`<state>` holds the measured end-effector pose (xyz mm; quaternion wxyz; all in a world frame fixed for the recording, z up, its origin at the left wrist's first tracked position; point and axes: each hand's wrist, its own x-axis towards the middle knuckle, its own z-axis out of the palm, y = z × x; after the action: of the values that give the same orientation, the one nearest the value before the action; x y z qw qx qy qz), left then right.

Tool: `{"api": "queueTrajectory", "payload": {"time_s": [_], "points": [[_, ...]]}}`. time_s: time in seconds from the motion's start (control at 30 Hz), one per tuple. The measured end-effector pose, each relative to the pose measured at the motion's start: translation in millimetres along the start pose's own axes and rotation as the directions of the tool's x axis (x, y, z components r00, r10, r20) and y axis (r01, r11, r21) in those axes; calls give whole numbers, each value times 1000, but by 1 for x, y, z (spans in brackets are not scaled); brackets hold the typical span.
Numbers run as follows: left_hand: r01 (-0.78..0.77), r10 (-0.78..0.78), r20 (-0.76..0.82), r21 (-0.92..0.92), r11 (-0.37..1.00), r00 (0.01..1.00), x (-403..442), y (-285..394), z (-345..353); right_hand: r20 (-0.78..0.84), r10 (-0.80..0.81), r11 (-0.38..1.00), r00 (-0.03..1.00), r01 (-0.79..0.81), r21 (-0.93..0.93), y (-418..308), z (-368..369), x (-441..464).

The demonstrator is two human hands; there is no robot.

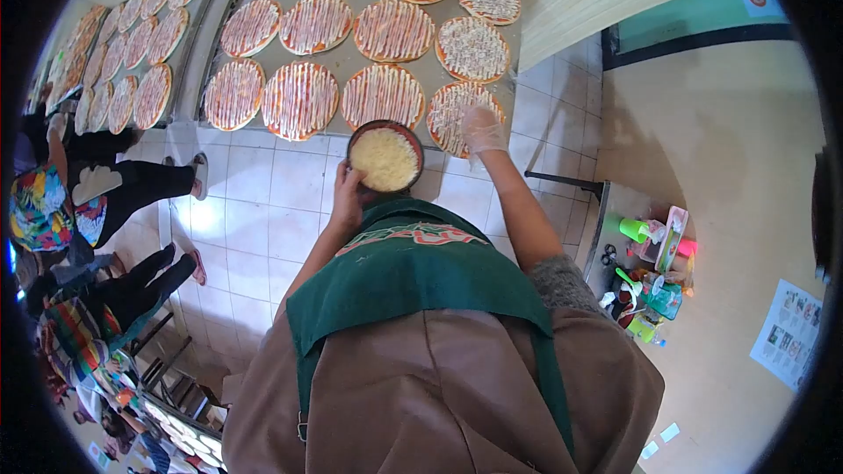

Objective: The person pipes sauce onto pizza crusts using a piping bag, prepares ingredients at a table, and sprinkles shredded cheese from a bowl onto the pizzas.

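Observation:
My left hand (349, 196) grips the rim of a round dark bowl (385, 158) filled with pale yellow grated cheese, held just in front of the table edge. My right hand (482, 130), in a clear plastic glove, is over the front right pizza (452, 114); its fingers are blurred against the topping. White shreds cover that pizza and the two behind it, including the middle one (472, 49). The other pizzas on this table, such as the one beside the bowl (383, 96), show striped sauce over a reddish topping.
The metal table (195, 79) carries rows of pizzas, with another pizza-laden table (180, 57) to the left. People stand at the left, one in a colourful top (42, 206). A side table (606, 211) at right holds cups and bottles.

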<state>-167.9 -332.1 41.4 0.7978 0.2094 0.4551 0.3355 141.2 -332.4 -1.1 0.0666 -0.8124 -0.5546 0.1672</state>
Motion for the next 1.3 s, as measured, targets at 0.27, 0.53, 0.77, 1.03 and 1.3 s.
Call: {"api": "queueTrajectory", "payload": {"time_s": [0.27,0.53,0.77,1.03,1.3], "points": [[32,-57,117,204,978,991,25,-2,60,-343,-369,893,864,432,128,-112,-58,-69],[103,-143,144,258,961,979,44,-18,74,298,19,530,954,-263,806,-53,-68,-55],[91,-111,82,224,970,990,50,-21,55,131,302,810,944,-326,487,49,-29,0],[129,-136,71,106,986,988,39,-15,28,-26,245,969,969,-246,-37,64,-20,57],[78,-81,29,98,992,996,21,-10,12,271,218,972,938,-184,-143,110,-3,32]]}}
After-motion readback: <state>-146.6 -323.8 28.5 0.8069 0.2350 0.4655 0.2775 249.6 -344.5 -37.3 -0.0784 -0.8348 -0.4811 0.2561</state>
